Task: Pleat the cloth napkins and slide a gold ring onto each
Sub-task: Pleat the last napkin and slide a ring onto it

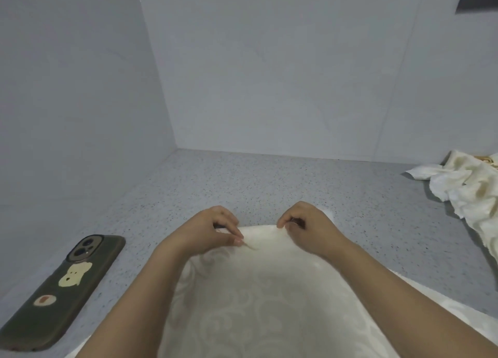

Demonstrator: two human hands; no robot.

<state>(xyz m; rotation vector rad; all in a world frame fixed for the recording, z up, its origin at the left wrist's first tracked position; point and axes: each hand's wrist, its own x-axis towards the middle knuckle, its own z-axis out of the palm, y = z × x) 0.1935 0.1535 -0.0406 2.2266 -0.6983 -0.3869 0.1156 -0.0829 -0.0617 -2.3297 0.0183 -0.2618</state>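
A white napkin (258, 303) with a faint woven scroll pattern lies spread on the grey speckled bench (269, 180), reaching from the near edge of the view up to the two hands. Both forearms come in from below and cross over the cloth. The left hand (213, 231) pinches the far edge of the napkin between thumb and curled fingers, near the cloth's left side. The right hand (304, 223) does the same a short way to the right, fingers curled, thumb and fingertips gripping the same edge. Between the two hands the edge is raised a little off the bench into a low ridge.

To the left, apart from the napkin, a phone (62, 290) in a dark olive case lies camera side up, with a pale bear figure on its back. Farther off at the right edge, a heap of crumpled white napkins (469, 193) rests on the bench, with a bit of gold (485, 159) showing at its far side. Pale tiled walls (269, 74) meet in a corner behind the bench.
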